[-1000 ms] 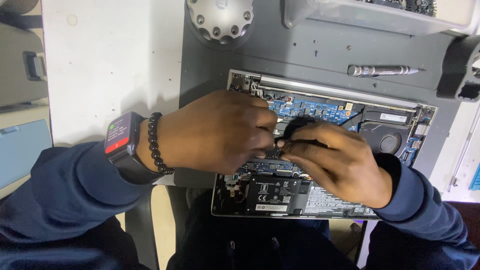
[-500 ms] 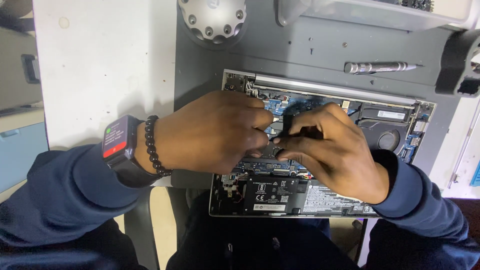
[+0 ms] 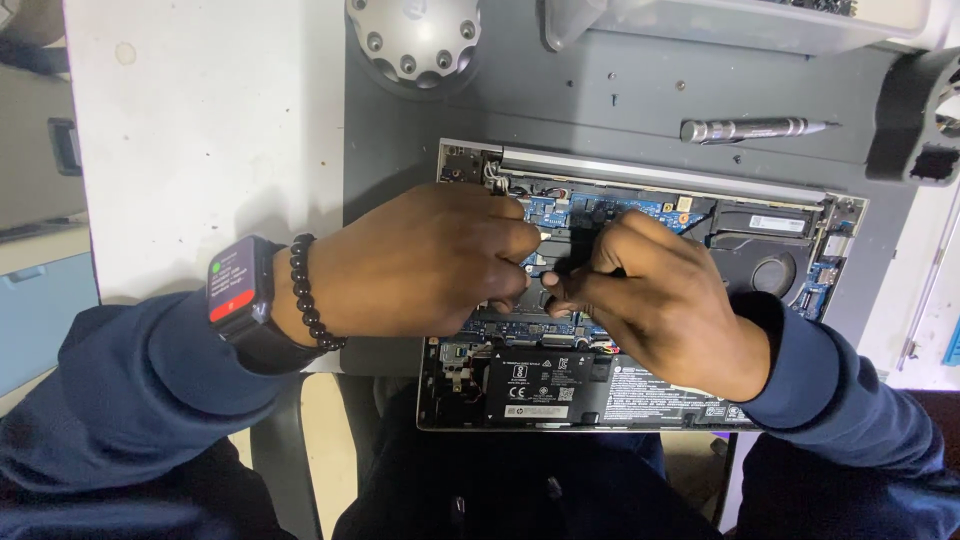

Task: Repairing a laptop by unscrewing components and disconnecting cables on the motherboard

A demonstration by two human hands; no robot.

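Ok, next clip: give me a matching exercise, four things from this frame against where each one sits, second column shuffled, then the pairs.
Things:
1. smartwatch
2. silver screwdriver
3. round silver holder
4. black battery

Places:
A. lying on the grey mat beyond the laptop's hinge
B. inside the open laptop, at the edge nearest the person
C. on the left wrist, beside a bead bracelet
D. at the top edge of the view, left of the clear tray

Pairs: 1-C, 2-A, 3-D, 4-B
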